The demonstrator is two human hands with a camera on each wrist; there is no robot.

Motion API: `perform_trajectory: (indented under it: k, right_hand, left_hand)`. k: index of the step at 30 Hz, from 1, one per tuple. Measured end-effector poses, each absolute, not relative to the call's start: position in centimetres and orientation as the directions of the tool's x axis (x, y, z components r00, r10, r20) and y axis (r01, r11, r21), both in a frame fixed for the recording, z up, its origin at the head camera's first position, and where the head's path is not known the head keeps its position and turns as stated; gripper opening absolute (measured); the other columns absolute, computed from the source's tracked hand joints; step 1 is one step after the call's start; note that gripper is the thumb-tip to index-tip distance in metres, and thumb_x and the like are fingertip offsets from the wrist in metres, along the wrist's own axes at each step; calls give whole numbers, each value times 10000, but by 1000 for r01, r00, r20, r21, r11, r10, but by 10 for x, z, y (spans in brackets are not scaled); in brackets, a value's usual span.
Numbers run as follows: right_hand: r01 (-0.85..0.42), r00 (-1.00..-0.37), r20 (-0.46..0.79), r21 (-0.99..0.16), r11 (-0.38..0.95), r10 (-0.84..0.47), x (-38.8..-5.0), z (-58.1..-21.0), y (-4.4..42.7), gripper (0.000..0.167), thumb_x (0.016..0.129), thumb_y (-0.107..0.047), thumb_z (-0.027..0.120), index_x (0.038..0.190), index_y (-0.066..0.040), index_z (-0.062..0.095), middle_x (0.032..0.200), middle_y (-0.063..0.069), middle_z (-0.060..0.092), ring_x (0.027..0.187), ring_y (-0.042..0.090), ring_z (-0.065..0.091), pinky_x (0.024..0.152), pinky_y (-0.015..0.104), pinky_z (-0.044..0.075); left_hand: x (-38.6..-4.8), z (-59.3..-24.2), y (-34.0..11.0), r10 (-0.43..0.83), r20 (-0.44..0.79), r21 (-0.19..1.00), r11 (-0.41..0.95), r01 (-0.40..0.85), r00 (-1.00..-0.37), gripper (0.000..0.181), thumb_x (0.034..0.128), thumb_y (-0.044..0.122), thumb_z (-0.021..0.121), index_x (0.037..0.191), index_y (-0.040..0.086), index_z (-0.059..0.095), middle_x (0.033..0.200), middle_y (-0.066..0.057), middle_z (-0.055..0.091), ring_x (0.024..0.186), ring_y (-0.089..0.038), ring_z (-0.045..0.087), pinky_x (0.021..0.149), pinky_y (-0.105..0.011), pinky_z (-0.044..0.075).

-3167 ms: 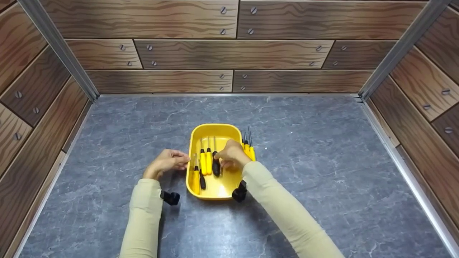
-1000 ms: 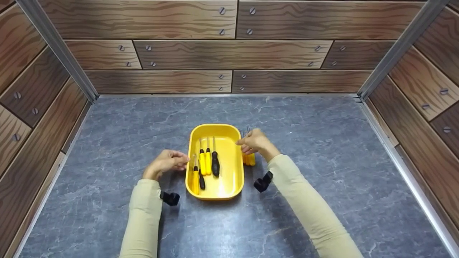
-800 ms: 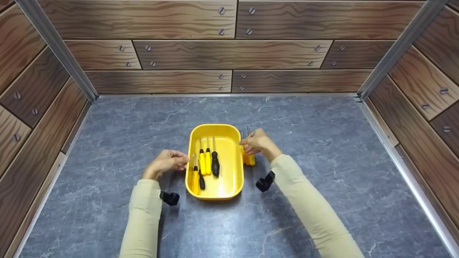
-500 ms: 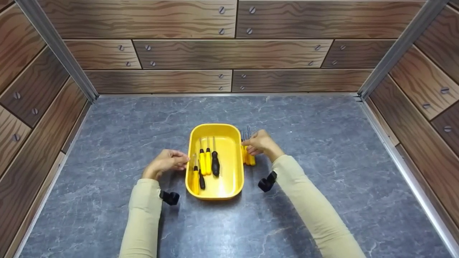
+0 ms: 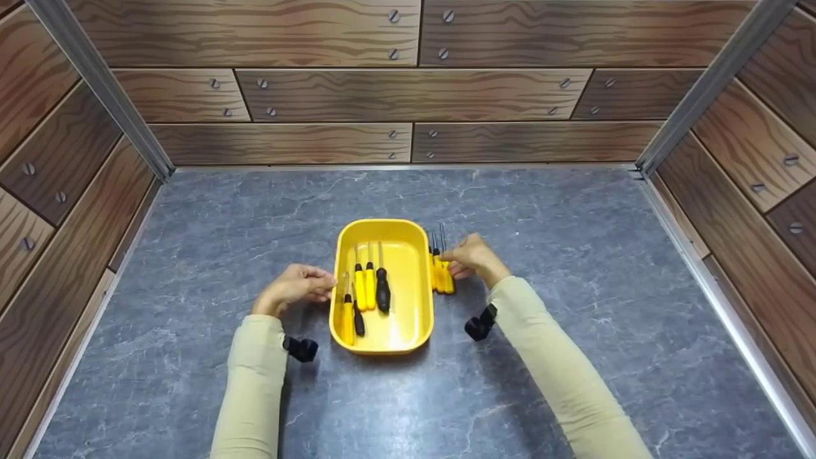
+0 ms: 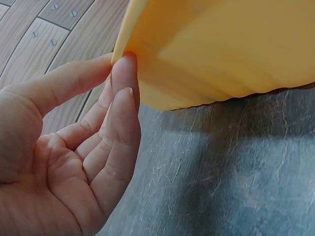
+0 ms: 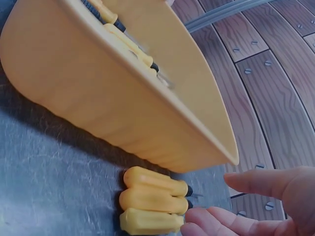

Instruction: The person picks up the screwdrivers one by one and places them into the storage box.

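Note:
A yellow plastic tray [image 5: 408, 319] holds several screwdrivers: some with yellow handles, a large black-handled screwdriver [image 5: 382, 292] in the middle, and a small black-handled one [image 5: 359, 322] at the left. My left hand [image 5: 296, 285] pinches the left rim between thumb and index finger; the left wrist view shows the thumb [image 6: 83, 78] against the edge. Three yellow-handled screwdrivers [image 7: 152, 202] lie side by side on the table, just outside the tray's right wall. My right hand [image 5: 475, 258] is beside them, thumb and fingers apart, fingertips close to the nearest handle's neck; contact is unclear.
The grey marbled tabletop [image 5: 574, 255] spreads around the tray. Wood-patterned walls [image 5: 331, 95] enclose it at the back and sides, with metal strips along the corners. A black wrist camera [image 5: 481, 323] is strapped to each forearm.
My right hand has let go of the large black-handled screwdriver inside the tray and moved out rightward to the loose screwdrivers, edging further right lately. My left hand stays at the rim.

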State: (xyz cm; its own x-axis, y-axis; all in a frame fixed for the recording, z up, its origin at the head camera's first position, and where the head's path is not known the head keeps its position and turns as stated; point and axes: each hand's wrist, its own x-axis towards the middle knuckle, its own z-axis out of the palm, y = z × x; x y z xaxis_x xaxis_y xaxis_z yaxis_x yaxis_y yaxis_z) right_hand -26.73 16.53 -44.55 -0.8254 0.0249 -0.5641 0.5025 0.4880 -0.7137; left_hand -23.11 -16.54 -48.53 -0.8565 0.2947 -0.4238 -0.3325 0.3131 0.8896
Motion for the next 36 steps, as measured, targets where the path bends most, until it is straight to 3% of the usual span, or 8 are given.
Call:
perform_trajectory:
  k: [22, 29, 36]
  right_hand:
    - [535, -812, -580, -700, 473, 60, -268, -458, 170, 189, 853, -91, 679, 808, -60, 497, 592, 17, 601, 467, 75, 581, 528, 227, 583]
    - [535, -815, -572, -681, 501, 93, -269, -464, 172, 169, 839, -62, 678, 841, -33, 512, 505, -10, 577, 415, 65, 552, 478, 220, 562]
    - [534, -813, -571, -651, 539, 116, -268, -471, 171, 128, 828, -54, 672, 752, -50, 569, 495, -22, 564, 432, 66, 547, 535, 236, 581]
  left_hand:
    - [-231, -487, -166, 301, -432, 888, 304, -344, -850, 359, 924, 115, 619, 1185, -129, 587, 717, 64, 664, 686, -50, 634, 727, -191, 595]
    - [-231, -486, -166, 309, -421, 894, 300, -332, -853, 361, 925, 112, 617, 1184, -136, 581, 723, 60, 666, 690, -51, 635, 731, -197, 598]
    - [-230, -486, -166, 307, -417, 896, 299, -330, -855, 365, 923, 115, 622, 1184, -137, 584, 720, 62, 671, 699, -58, 645, 738, -209, 602]
